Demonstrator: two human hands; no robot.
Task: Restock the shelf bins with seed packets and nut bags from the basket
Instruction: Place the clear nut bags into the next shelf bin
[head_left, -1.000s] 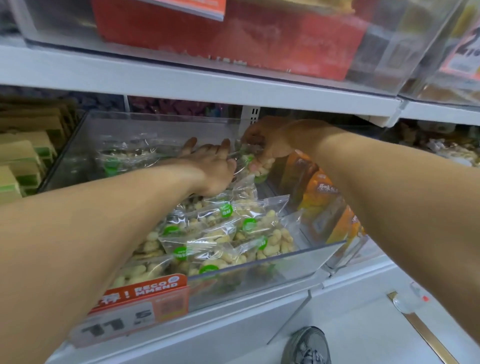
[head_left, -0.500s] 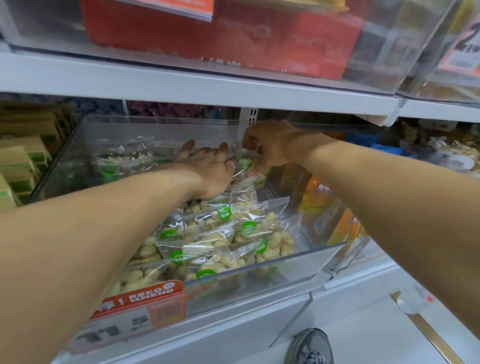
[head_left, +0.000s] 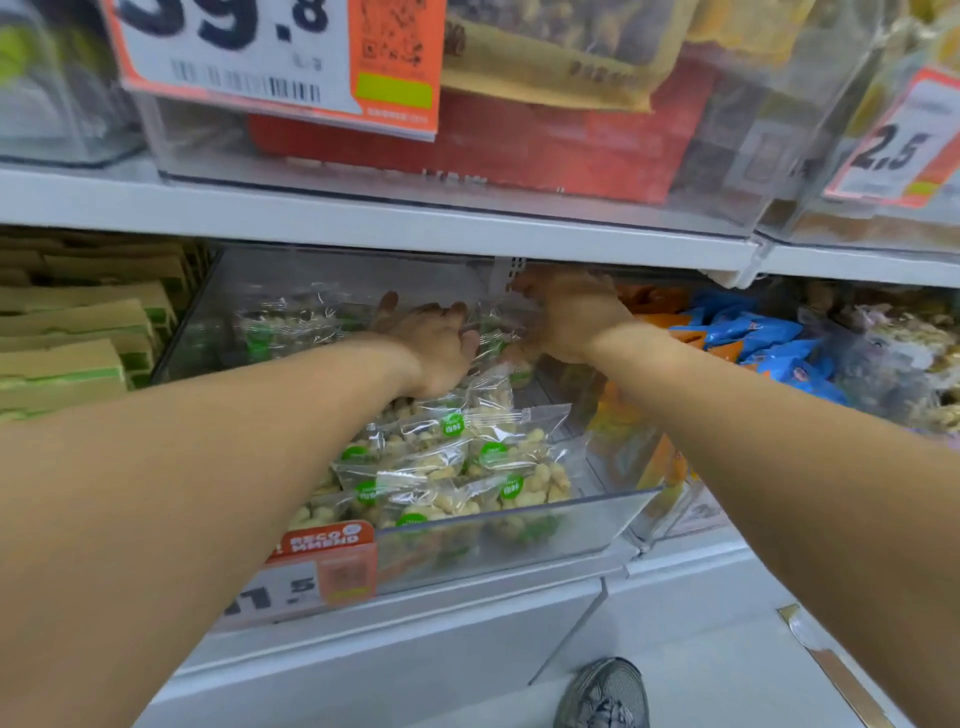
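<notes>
**Both hands deep in the nut bin**

Both arms reach into the clear plastic bin (head_left: 597, 519) on the middle shelf, the one full of nut bags (head_left: 467, 467), small clear packs with round green stickers. The bags are heaped from the front wall of the bin right up to the back, so the task's stuff sits in the bin, dead centre of the view.

The left hand (head_left: 431, 343) lies flat, palm down, on the bags at the back of the pile, fingers stretched out and relaxed, not gripping anything. The right hand (head_left: 566, 317) is just beside it at 3 o'clock, tucked under the edge of the upper shelf (head_left: 363, 223). Its fingers curl down around a crinkly clear bag (head_left: 493, 332) between the two hands, so it looks like it's pinching that one, though the fingertips themselves are hidden.

An orange and white price tag (head_left: 322, 566) hangs on the bin's front at 7 o'clock. Green and tan boxes (head_left: 67, 343) are stacked at 9 o'clock, orange and blue packets (head_left: 753, 332) fill the next bin at 3 o'clock. A grey sneaker (head_left: 605, 696) shows on the floor at 5 o'clock.
</notes>
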